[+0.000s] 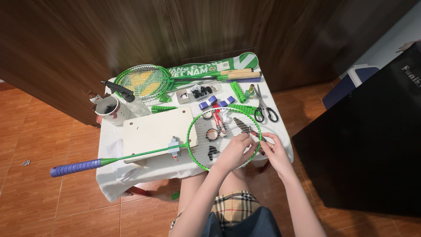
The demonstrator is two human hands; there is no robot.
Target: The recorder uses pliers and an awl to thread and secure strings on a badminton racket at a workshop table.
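The racket [219,138] is laid across the white table [109,175], its head over the near edge and its purple grip jutting out beyond the table's side, so the strings sit within easy reach. The left hand [234,149] is rested on the strings, fingers pinched narrow near the rim (what is held cannot be told). The right hand [272,147] is curled at the rim, steadying it. Scissors [263,107] lie just beyond the head.
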